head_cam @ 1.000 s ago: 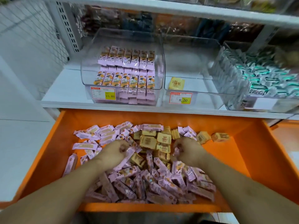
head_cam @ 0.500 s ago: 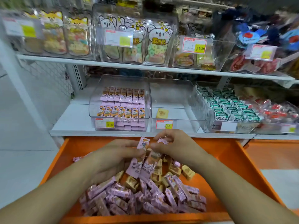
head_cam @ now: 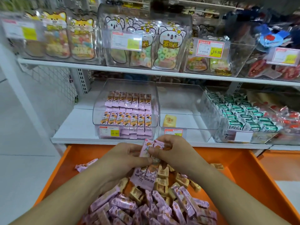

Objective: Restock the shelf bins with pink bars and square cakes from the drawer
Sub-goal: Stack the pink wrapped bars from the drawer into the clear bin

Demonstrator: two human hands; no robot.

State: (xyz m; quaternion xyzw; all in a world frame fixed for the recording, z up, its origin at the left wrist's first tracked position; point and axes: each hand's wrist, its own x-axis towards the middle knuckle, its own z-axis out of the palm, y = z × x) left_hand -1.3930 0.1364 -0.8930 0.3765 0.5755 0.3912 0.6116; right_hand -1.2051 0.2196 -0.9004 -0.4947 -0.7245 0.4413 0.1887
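Both hands are raised above the orange drawer [head_cam: 243, 172], at its back edge. The left hand [head_cam: 123, 158] has its fingers curled round a small bundle of pink bars [head_cam: 145, 175], wrappers upright. The right hand [head_cam: 172, 151] pinches the tops of the same bundle between thumb and fingers.

In the drawer, below the hands: a loose heap of pink bars [head_cam: 123, 207] mixed with tan square cakes [head_cam: 162, 176].

Behind the drawer, on the shelf: left clear bin [head_cam: 97, 114] holds two neat rows of pink bars. The middle clear bin [head_cam: 186, 101], touching its right side, holds one yellow square cake [head_cam: 170, 120].
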